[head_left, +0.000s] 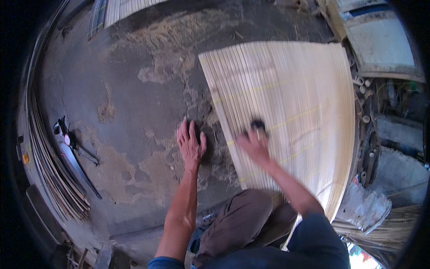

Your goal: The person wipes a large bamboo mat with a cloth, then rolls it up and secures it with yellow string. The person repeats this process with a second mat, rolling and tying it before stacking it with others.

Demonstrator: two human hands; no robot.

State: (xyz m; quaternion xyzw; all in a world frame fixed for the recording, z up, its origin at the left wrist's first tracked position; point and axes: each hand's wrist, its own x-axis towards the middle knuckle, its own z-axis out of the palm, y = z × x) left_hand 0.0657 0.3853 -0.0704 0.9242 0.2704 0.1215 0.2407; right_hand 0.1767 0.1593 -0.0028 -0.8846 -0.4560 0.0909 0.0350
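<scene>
Nearest to us, a bent knee (244, 219) in brown trousers fills the lower edge, with both bare forearms reaching out past it. We see the left hand (191, 144) pressed flat on the cracked concrete floor (125, 112), fingers spread and grasping nothing, just beside the left edge of the mat (286, 103). The right hand (254, 145) rests on the mat, blurred by motion, and appears to grip a small dark object (258, 124) at its fingertips; we cannot tell what the object is or how firmly it is held. The mat, made of pale thin slats tied with yellow threads, lies flat on the floor ahead and to the right of the knee. Off to the left, well apart, lie a dark blade (74, 159) and a stack of long strips (49, 166). Farther right, short cut tubes (365, 94) line the mat's edge, and a pale board (380, 42) sits beyond.
</scene>
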